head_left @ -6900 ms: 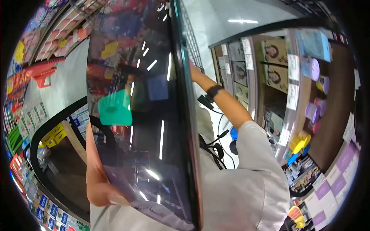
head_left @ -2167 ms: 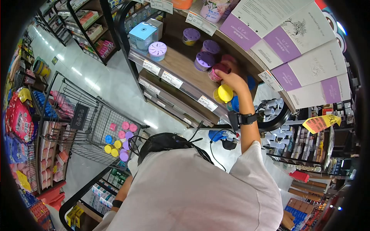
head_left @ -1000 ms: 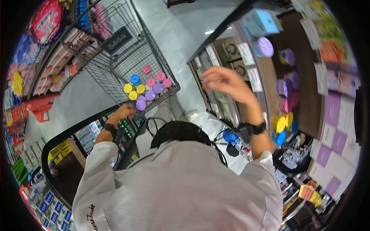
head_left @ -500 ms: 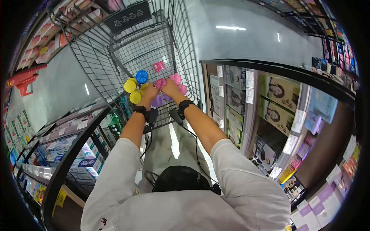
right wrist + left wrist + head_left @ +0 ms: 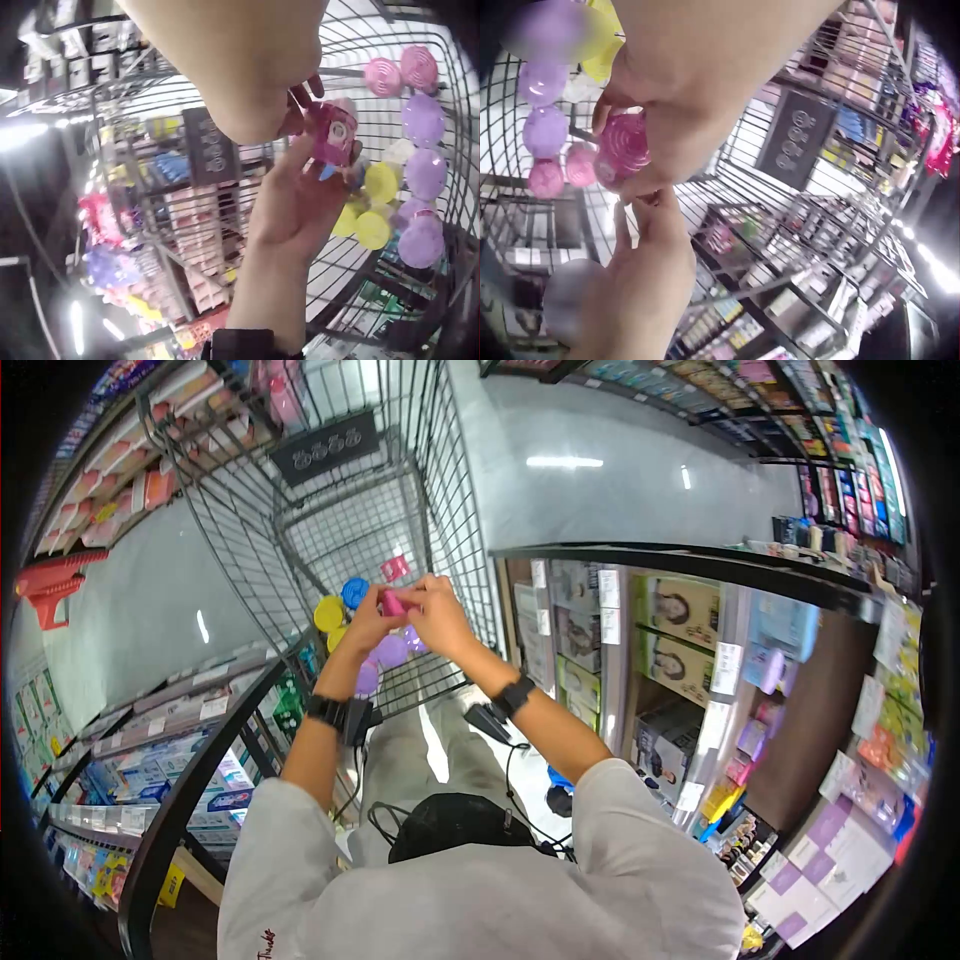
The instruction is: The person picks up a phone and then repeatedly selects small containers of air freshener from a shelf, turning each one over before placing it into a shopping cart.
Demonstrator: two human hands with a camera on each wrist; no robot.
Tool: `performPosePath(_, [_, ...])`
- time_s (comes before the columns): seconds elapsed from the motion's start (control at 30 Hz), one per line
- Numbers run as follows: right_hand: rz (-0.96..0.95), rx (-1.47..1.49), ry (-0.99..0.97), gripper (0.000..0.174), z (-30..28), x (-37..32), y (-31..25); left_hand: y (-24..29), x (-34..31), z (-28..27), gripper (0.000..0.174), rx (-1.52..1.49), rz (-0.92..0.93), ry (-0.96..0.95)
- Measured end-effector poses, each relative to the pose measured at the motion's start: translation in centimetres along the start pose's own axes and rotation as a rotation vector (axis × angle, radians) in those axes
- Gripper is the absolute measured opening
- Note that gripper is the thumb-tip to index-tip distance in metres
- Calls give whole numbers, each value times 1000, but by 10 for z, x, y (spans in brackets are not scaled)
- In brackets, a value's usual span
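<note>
Both hands hold a small pink tub (image 5: 392,602) with a ringed round lid above the shopping cart (image 5: 452,495). My left hand (image 5: 366,626) grips it from the left, and its fingers wrap the tub's side in the right wrist view. From the right, my right hand (image 5: 440,618) has its fingers at the tub's upper edge. In the left wrist view the ringed lid (image 5: 626,142) shows between the hands. Below in the cart sit purple tubs (image 5: 390,651), a yellow tub (image 5: 329,613), a blue tub (image 5: 355,592) and more pink tubs (image 5: 382,77). Another pink tub (image 5: 394,568) lies farther forward.
A black-framed shelf (image 5: 690,565) with boxed goods stands close on the right. On the left, a second shelf rail (image 5: 190,790) runs beside the cart. The cart carries a dark sign (image 5: 325,448). Grey floor (image 5: 600,500) shows ahead, and cables hang from both wrists.
The right hand left the display shelf and joined the left over the cart. Half a second ago both reached among the tubs; now they hold a pink tub raised above the others.
</note>
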State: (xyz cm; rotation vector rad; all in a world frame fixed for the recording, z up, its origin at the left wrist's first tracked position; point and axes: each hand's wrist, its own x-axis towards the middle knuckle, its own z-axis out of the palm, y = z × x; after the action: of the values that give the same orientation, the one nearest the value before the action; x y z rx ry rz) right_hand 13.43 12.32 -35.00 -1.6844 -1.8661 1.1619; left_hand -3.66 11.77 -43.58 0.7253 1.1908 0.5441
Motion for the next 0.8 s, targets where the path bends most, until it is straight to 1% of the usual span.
performPosePath(0.03, [-12, -16, 27, 38, -32, -8, -25, 40, -19, 7, 64, 5, 29, -15])
performPosePath(0.07, [-171, -76, 81, 41, -64, -20, -49, 83, -43, 18, 59, 12, 52, -139])
performPosePath(0.1, [-325, -136, 134, 46, -94, -34, -71, 116, -63, 30, 54, 23, 69, -263])
performPosePath(0.13, [-337, -154, 162, 46, -125, -46, -90, 137, -73, 42, 54, 36, 98, -278])
performPosePath(0.2, [-344, 37, 38, 57, -181, -80, -124, 173, -97, 71, 42, -84, 117, -443])
performPosePath(0.23, [-306, 31, 37, 60, -206, -99, -139, 199, -121, 96, 45, -89, 131, -469])
performPosePath(0.27, [-263, 26, 41, 63, -227, -119, -150, 216, -128, 110, 45, -63, 143, -509])
performPosePath(0.3, [-224, -24, 97, 61, -243, -138, -154, 229, -134, 127, 58, -60, 44, -717])
performPosePath(0.33, [-216, -105, 217, 56, -252, -156, -152, 237, -140, 146, 74, -52, -72, -925])
performPosePath(0.37, [-79, -67, 265, 51, -261, -176, -154, 241, -146, 171, 96, 51, -49, -947])
performPosePath(0.4, [53, -26, 314, 47, -269, -195, -155, 247, -155, 193, 96, 84, -56, -998])
performPosePath(0.43, [16, -82, 418, 40, -274, -212, -151, 256, -164, 215, 92, 152, -60, -1023])
performPosePath(0.47, [44, -90, 474, 40, -281, -232, -151, 262, -173, 237, 88, 222, -68, -1050])
performPosePath(0.5, [89, -124, 515, 39, -288, -251, -150, 264, -180, 258, 78, 297, -21, -1102])
performPosePath(0.53, [140, -156, 557, 38, -296, -271, -149, 264, -183, 280, 78, 334, -22, -1161])
performPosePath(0.57, [215, -109, 530, 43, -303, -292, -144, 260, -187, 301, 71, 345, -21, -1108])
performPosePath(0.6, [237, -109, 580, 43, -308, -312, -136, 253, -190, 318, 65, 355, -25, -1040])
performPosePath(0.63, [146, -167, 697, 46, -307, -333, -127, 246, -187, 337, 54, 356, -11, -1033])
performPosePath(0.67, [50, -234, 812, 50, -309, -352, -120, 238, -188, 356, 54, 395, -13, -1059])
performPosePath(0.7, [154, -141, 748, 63, -315, -373, -117, 229, -193, 380, 53, 491, 376, -1017])
performPosePath(0.73, [167, -140, 783, 63, -317, -389, -111, 231, -215, 402, 55, 559, 766, -957])
performPosePath(0.77, [152, -120, 865, 69, -317, -404, -101, 242, -233, 415, 60, 750, 782, -914])
performPosePath(0.8, [138, -94, 942, 75, -316, -417, -90, 240, -243, 432, 60, 764, 782, -940])
